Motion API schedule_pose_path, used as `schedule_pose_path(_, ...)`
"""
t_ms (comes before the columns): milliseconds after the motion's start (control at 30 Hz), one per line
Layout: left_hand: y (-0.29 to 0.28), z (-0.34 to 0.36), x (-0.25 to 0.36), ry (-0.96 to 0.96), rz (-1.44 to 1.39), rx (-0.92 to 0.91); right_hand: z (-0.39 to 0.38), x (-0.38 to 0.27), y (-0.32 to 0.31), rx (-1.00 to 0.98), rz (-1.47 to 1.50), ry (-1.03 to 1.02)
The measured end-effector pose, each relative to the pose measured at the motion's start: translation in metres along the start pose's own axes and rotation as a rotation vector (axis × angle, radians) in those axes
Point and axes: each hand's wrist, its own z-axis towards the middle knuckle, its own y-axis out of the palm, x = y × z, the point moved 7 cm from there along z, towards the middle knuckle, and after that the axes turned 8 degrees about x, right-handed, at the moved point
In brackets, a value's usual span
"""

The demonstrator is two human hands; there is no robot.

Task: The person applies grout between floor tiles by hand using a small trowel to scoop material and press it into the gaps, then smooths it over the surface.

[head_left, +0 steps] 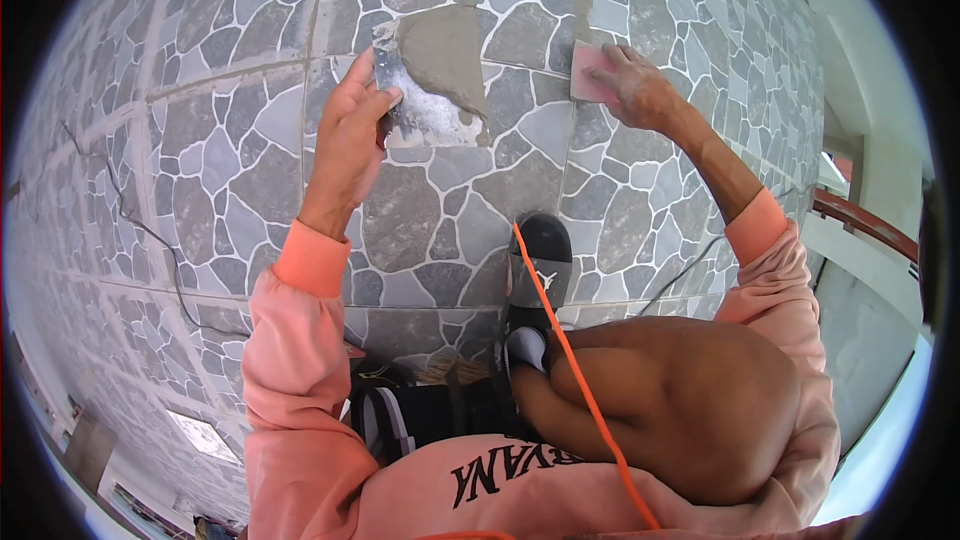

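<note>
In the head view, the left hand (352,130) grips a metal trowel (392,75), its blade lying against a patch of grey mortar (445,55) on the stone-patterned tile wall (230,160). The right hand (635,88) is closed on a pink sponge (592,72), pressing it flat to the wall just right of the patch. Below, a black shoe (542,258) rests against the wall, and an orange cord (570,360) runs across the bare knee (670,400).

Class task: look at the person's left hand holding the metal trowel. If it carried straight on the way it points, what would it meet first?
The left hand points its trowel up-right, so it would probably first meet the grey mortar patch on the stone-patterned tiles, though depth is uncertain.
</note>
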Motion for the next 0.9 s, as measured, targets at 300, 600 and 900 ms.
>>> schedule_pose_path(300,-0.004,0.004,-0.003,-0.022,0.058,-0.01,-0.002,0.004,-0.004,-0.079,-0.041,0.118)
schedule_pose_path(600,-0.01,0.003,0.003,-0.034,0.041,0.081,0.073,0.075,-0.051,-0.086,0.254,0.282)
schedule_pose_path(900,-0.045,-0.006,0.01,-0.054,-0.007,0.24,0.235,0.273,-0.01,0.086,-0.19,0.253)
